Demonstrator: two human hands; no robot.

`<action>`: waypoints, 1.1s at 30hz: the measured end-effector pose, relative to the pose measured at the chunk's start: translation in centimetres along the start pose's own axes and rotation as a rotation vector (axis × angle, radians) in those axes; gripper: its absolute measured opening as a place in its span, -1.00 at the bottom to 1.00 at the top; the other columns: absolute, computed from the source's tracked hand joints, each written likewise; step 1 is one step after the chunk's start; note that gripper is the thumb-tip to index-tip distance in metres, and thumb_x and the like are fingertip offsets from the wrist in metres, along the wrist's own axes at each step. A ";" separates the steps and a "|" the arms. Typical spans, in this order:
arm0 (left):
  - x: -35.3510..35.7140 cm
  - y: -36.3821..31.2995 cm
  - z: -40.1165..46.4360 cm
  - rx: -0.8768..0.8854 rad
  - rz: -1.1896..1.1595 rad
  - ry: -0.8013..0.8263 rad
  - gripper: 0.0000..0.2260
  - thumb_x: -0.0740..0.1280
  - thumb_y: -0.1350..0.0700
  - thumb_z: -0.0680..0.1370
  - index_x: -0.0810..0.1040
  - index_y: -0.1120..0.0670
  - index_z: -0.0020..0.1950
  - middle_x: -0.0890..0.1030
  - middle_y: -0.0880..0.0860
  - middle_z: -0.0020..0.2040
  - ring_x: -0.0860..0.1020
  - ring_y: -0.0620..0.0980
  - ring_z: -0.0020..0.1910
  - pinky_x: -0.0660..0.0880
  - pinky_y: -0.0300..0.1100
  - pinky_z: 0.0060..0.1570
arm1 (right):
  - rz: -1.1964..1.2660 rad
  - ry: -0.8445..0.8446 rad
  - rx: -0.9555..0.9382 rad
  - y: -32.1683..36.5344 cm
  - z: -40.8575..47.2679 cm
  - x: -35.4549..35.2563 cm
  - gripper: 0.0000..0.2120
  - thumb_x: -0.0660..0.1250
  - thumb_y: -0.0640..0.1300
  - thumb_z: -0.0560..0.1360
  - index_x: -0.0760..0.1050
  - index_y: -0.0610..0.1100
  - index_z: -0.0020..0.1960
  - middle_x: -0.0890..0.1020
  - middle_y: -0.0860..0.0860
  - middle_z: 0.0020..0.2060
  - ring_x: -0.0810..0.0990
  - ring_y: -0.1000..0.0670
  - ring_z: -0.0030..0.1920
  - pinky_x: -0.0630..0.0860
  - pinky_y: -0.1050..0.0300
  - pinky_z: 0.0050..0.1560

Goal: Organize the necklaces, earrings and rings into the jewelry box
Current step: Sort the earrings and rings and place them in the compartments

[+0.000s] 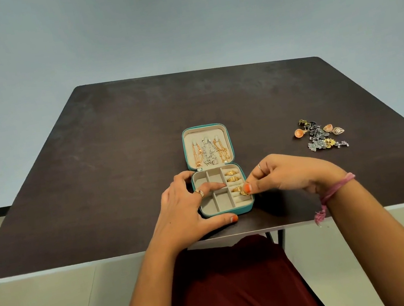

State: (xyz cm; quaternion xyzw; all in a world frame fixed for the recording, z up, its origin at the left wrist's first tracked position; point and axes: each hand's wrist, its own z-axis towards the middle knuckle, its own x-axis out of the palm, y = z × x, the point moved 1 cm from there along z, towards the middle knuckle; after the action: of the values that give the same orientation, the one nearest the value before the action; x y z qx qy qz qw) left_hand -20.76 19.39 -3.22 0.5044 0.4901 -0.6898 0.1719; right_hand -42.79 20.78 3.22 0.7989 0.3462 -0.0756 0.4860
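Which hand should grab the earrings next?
Probably the right hand, once it seats its ring. The earrings lie on its side of the table, while the left hand steadies the jewelry box.

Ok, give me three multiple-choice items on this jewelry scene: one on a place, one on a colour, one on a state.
1. Where does the earring pile lie?
A. in the box lid
B. on the table, right of the box
C. in a hand

2. What colour is the jewelry box outside?
A. teal
B. red
C. black

3. What is the right hand doing?
A. lying flat
B. pinching a gold ring at the ring slots
C. lifting a necklace

Answers: 1 B, the pile sits apart on the table; 2 A, teal rim; 3 B, fingertips pinch the ring.
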 end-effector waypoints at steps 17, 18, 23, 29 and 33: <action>0.1 0.1 0.1 0.005 0.009 -0.010 -0.34 0.10 -0.54 0.23 0.30 -0.40 0.30 0.09 -0.06 0.41 0.10 -0.07 0.38 0.06 -0.05 0.41 | -0.260 -0.161 0.065 1.4 0.8 1.2 -0.91 0.41 -0.06 0.47 0.66 -0.03 -0.05 0.68 0.07 -0.07 0.59 0.05 0.05 0.48 0.02 0.19; 0.1 0.1 0.1 0.006 0.009 -0.014 -0.34 0.10 -0.54 0.23 0.30 -0.40 0.30 0.09 -0.06 0.40 0.10 -0.07 0.38 0.06 -0.05 0.41 | -0.289 -0.188 0.057 1.2 0.8 1.3 -0.96 0.43 -0.03 0.45 0.66 0.03 -0.12 0.68 0.10 -0.11 0.59 0.06 0.03 0.47 -0.04 0.21; 0.1 0.1 -0.1 0.014 -0.006 -0.028 -0.34 0.11 -0.54 0.23 0.32 -0.39 0.30 0.11 -0.05 0.39 0.11 -0.07 0.38 0.06 -0.04 0.42 | -0.162 -0.283 0.002 0.3 0.7 1.5 -0.90 0.50 -0.07 0.39 0.60 0.04 -0.27 0.68 0.07 -0.21 0.58 0.11 -0.18 0.55 0.13 -0.06; -0.1 -0.1 0.0 0.013 -0.003 -0.011 -0.42 0.29 -0.45 0.33 0.32 -0.38 0.32 0.09 -0.04 0.41 0.10 -0.05 0.40 0.05 -0.04 0.43 | 0.090 -0.303 -0.001 -1.0 0.8 2.2 -0.91 0.50 -0.14 0.39 0.59 -0.08 -0.19 0.61 -0.01 -0.33 0.49 0.10 -0.30 0.46 0.29 -0.27; -0.2 -0.3 -0.1 0.009 -0.001 -0.011 -0.42 0.32 -0.39 0.35 0.30 -0.36 0.35 0.08 -0.03 0.42 0.09 -0.04 0.39 0.05 -0.05 0.43 | 0.221 -0.284 -0.061 -2.0 0.6 2.4 -0.92 0.45 -0.11 0.43 0.58 -0.10 -0.12 0.62 -0.13 -0.20 0.52 0.03 -0.22 0.50 0.26 -0.18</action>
State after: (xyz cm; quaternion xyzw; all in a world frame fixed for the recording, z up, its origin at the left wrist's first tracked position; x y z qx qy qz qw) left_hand -20.87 19.61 -2.91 0.5014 0.4861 -0.6948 0.1719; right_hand -42.13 22.03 0.33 0.7984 0.1862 -0.1231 0.5593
